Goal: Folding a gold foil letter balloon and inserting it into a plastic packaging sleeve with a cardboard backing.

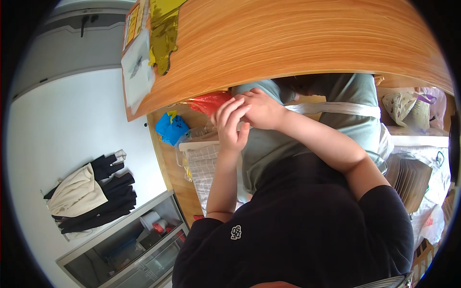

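My two hands meet above my lap, just below the table's near edge. My left hand (231,126) has its fingers stretched out and its thumb apart, with nothing seen in its palm. Its fingertips touch my right hand (263,109), whose fingers are bent inward against them. Whatever the right fingers may hold is hidden. Right behind the left fingers is a crumpled red plastic bag (207,102), partly under the table edge; whether a hand touches it I cannot tell.
A wooden table (297,38) spans the far side, with yellow shiny film (164,43) and a clear plastic sheet (138,72) at its left. A blue bag (171,127) lies low at left. Folded clothes (93,194) hang further left. Brown cardboard pieces (408,180) stand at right.
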Available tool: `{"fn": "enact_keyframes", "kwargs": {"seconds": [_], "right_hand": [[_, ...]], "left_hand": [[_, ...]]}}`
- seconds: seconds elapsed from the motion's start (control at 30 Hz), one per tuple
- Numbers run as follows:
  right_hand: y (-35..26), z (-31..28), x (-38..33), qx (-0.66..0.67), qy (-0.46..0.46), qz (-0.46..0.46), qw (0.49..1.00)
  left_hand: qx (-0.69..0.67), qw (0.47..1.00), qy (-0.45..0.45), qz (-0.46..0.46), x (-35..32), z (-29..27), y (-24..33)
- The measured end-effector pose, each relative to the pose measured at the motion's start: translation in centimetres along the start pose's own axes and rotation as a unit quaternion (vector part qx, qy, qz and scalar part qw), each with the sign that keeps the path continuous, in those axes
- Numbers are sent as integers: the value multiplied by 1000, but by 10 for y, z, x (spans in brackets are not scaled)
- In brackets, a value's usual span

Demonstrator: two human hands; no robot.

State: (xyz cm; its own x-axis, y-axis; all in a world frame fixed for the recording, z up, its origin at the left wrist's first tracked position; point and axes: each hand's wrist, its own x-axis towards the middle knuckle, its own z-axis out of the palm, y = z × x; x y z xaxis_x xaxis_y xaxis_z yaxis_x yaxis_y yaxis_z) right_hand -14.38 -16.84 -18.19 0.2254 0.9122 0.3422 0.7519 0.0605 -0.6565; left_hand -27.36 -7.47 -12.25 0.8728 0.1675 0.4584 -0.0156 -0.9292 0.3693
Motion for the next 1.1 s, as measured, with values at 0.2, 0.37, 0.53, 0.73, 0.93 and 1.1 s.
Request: {"fn": "enact_keyframes", "kwargs": {"seconds": [0.2, 0.37, 0.53, 0.73, 0.93, 1.1], "right_hand": [[12, -18, -14, -39, -42, -8, 998], [22, -13, -17, 2, -12, 31, 999], [2, -43, -14, 38, 63, -29, 997], [-25, -115, -19, -47, 100, -144, 983], [-48, -198, -52, -117, 94, -273, 950], [-69, -268, -49, -216, 103, -291, 926]], "left_hand": [[31, 996, -74, 28, 23, 16, 31], [12, 988, -138, 66, 41, 41, 74], [-43, 968, -201, 146, 50, 31, 108], [-449, 877, -140, 100, 80, -45, 145], [-612, 786, 18, 85, 101, -116, 193], [-706, 705, -24, 72, 109, -173, 204]]}}
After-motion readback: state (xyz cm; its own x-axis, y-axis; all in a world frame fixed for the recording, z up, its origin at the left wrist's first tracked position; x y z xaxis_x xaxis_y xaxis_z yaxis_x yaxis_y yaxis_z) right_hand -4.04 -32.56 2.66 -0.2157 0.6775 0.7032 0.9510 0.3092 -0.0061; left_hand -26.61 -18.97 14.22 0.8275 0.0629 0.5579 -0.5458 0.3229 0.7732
